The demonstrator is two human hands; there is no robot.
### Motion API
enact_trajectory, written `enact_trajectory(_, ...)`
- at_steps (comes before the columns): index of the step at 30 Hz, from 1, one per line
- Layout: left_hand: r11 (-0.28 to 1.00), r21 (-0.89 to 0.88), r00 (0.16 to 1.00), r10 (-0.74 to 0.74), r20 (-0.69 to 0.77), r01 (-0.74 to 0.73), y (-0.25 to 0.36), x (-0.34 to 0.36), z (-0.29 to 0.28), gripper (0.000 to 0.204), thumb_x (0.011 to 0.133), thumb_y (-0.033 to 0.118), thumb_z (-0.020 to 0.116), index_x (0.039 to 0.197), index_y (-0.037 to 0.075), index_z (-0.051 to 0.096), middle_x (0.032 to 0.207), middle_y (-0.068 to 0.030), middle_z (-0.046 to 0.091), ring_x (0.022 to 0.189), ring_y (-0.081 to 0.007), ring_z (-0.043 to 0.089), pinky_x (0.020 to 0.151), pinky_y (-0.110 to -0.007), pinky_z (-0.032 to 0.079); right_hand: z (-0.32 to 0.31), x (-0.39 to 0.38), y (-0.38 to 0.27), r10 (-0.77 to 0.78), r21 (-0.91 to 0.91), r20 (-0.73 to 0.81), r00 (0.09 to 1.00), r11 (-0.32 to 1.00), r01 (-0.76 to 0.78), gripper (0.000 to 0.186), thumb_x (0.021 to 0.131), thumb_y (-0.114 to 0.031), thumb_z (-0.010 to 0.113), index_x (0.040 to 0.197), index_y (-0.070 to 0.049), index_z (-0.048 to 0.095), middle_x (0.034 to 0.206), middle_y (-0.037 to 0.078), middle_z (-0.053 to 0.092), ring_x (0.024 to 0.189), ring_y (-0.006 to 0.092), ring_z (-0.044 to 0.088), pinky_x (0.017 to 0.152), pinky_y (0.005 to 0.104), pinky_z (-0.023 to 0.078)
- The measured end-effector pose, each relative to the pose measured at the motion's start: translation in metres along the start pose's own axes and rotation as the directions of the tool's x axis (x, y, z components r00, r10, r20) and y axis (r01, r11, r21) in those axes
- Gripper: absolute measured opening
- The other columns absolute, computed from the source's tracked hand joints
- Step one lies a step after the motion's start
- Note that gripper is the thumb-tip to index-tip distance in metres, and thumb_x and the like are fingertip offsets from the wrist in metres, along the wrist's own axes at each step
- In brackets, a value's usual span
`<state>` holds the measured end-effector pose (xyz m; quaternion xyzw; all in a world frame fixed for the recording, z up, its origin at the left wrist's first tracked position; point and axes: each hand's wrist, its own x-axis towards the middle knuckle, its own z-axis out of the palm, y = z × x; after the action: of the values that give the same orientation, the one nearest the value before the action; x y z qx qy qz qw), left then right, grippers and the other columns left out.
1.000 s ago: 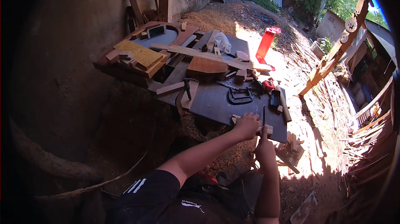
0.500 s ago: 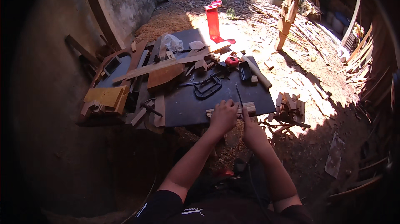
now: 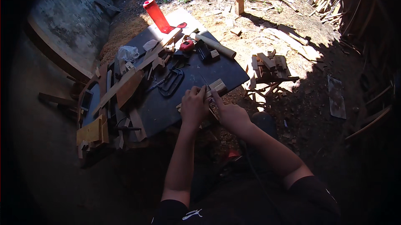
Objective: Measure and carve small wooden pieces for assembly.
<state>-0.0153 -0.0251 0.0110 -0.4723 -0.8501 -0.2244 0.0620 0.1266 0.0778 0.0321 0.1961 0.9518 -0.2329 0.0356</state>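
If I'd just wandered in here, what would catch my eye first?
Probably the tall red bottle, bright in the sunlight at the far end of the dark table. Next come the hands at the near edge: the left hand on a light wooden block, the right hand holding a thin dark tool against it.

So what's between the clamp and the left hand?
Only a short stretch of bare dark tabletop between the clamp and the left hand, shown in the head view.
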Motion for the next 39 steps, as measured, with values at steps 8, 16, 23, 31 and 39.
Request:
enact_trajectory(8, 1.000, -0.018, 1.000, -0.016, 0.001, 0.016, 0.002, 0.001, -0.002, 0.048, 0.085, 0.019, 0.075, 0.131, 0.005, 0.068, 0.112, -0.0103, 0.066, 0.106, -0.0312, 0.061, 0.092, -0.044, 0.050, 0.012, -0.057, 0.003, 0.042, -0.022, 0.086, 0.995, 0.999, -0.040, 0.097, 0.091, -0.010, 0.057, 0.165, -0.012, -0.005, 0.082, 0.022, 0.073, 0.070, 0.0374, 0.074, 0.060, 0.0493, 0.059)
enact_trajectory(16, 1.000, -0.002, 1.000, -0.011, -0.021, 0.011, 0.000, 0.001, 0.004, 0.046, 0.086, 0.021, 0.074, 0.129, 0.003, 0.068, 0.113, -0.0122, 0.067, 0.107, -0.0330, 0.062, 0.093, -0.044, 0.050, 0.023, -0.010, 0.015, -0.047, -0.050, -0.113, 0.992, 0.998, 0.041, 0.101, 0.086, -0.006, 0.058, 0.167, -0.017, -0.002, 0.073, 0.020, 0.069, 0.064, 0.0372, 0.071, 0.058, 0.0509, 0.057)
enact_trajectory(23, 0.999, 0.042, 0.999, -0.023, -0.026, 0.024, 0.006, -0.001, -0.003, 0.045, 0.088, 0.023, 0.074, 0.128, 0.004, 0.070, 0.112, -0.0106, 0.066, 0.106, -0.0306, 0.062, 0.093, -0.044, 0.050, 0.022, -0.052, 0.011, 0.039, -0.057, 0.048, 0.998, 0.998, -0.036, 0.101, 0.085, -0.003, 0.058, 0.166, -0.015, -0.002, 0.074, 0.021, 0.070, 0.065, 0.0371, 0.072, 0.060, 0.0508, 0.058)
enact_trajectory(31, 0.998, 0.023, 0.997, -0.063, -0.034, 0.063, 0.003, -0.005, 0.000, 0.045, 0.088, 0.024, 0.074, 0.129, 0.006, 0.069, 0.111, -0.0106, 0.065, 0.106, -0.0312, 0.061, 0.093, -0.045, 0.050, 0.049, -0.014, 0.022, -0.090, -0.108, -0.161, 0.983, 0.991, 0.073, 0.100, 0.085, -0.005, 0.058, 0.166, -0.015, 0.000, 0.073, 0.020, 0.069, 0.065, 0.0381, 0.071, 0.059, 0.0523, 0.058)
enact_trajectory(39, 0.998, 0.052, 0.998, -0.045, -0.044, 0.047, 0.008, 0.000, 0.001, 0.041, 0.088, 0.024, 0.073, 0.125, 0.007, 0.070, 0.112, -0.0093, 0.064, 0.105, -0.0292, 0.060, 0.090, -0.042, 0.049, 0.036, 0.008, 0.027, -0.097, -0.097, -0.176, 0.980, 0.992, 0.081, 0.098, 0.086, -0.007, 0.057, 0.167, -0.016, 0.002, 0.070, 0.019, 0.068, 0.062, 0.0390, 0.070, 0.056, 0.0542, 0.055)
